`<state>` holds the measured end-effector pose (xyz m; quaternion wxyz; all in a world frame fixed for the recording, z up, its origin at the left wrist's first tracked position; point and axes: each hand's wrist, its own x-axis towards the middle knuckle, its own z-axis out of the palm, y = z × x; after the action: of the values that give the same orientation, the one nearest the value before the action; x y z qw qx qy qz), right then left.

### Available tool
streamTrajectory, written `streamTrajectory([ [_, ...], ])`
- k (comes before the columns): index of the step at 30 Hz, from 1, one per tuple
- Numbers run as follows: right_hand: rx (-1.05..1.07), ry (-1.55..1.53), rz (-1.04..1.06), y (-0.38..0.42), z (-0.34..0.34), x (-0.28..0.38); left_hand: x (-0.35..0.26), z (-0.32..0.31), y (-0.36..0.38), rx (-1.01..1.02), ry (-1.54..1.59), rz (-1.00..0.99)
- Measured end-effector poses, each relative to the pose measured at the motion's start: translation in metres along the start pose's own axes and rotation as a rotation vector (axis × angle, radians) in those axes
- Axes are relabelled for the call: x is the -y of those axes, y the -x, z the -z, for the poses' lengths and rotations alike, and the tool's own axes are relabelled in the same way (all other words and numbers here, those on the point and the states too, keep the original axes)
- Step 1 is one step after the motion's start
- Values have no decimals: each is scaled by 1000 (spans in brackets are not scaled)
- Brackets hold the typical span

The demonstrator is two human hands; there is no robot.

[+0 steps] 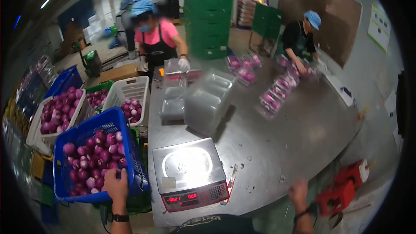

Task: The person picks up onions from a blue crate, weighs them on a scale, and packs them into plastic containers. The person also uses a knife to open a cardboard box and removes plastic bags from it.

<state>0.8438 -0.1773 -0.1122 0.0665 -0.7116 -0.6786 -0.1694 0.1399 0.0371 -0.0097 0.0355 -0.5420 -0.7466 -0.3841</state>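
My left hand (115,185) is at the near rim of a blue basket (59,177), its fingers curled at the edge of the onions. What those fingers hold, if anything, is hidden. Peeled purple onions (93,158) partly fill this basket. Beside it on the metal table stands a scale (190,171) with a bare, shiny pan and red digits reading -0.021 and 0.00. Off the table's near right edge is my right hand (298,193), smeared by motion, with no object visible in it. A stack of clear plastic trays (208,102) stands behind the scale.
A knife-like tool (232,181) lies right of the scale. Packed onion trays (279,89) cover part of the far table. Two people in blue caps, one at left (158,39), one at right (299,39), work across it. Red equipment (336,197) stands at lower right; onion-filled crates (63,110), left.
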Motion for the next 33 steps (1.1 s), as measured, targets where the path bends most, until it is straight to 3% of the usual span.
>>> streamTrajectory([
  [1, 81, -298, -613, 44, -18, 25, -5, 1, 1, -15, 9, -33],
  [2, -38, -809, -1017, 88, -41, 40, -7, 9, 3, -10, -1, -76],
  [3, 39, -1139, -1391, 99, -19, 75, -6, 12, 5, -19, 15, -117],
  [6, 755, -1351, -1332, 226, -102, 133, -7, 17, 8, -71, 125, -324],
  [8, 1069, -1415, -1345, 289, -99, 194, -17, 37, 18, -123, 170, -506],
  [10, 1197, -1380, -1283, 309, -88, 231, -14, 56, 52, -49, 246, -645],
  [12, 1239, -1354, -1222, 322, -81, 253, 10, 65, 104, 207, 343, -713],
  [14, 1243, -1336, -1180, 324, -74, 261, 62, 56, 171, 509, 376, -594],
  [16, 1231, -1331, -1146, 319, -68, 264, 151, 33, 254, 763, 192, -301],
  [18, 1215, -1335, -1130, 311, -63, 265, 213, 33, 313, 1083, 9, 181],
  [21, 1184, -1368, -1137, 295, -54, 262, 305, 31, 398, 1407, -100, 410],
  [24, 1103, -1508, -1211, 269, -46, 252, 316, 51, 417, 1427, 50, 658],
  [28, 935, -1840, -1431, 220, -30, 245, 315, 63, 419, 1365, 252, 836],
  [29, 888, -1620, -1462, 213, -15, 252, 313, 64, 419, 1349, 299, 870],
  [31, 1066, -1474, -1040, 327, -146, 206, 306, 66, 412, 1324, 387, 930],
  [33, 1063, -1101, -890, 328, -119, 221, 300, 63, 405, 1301, 483, 994],
])
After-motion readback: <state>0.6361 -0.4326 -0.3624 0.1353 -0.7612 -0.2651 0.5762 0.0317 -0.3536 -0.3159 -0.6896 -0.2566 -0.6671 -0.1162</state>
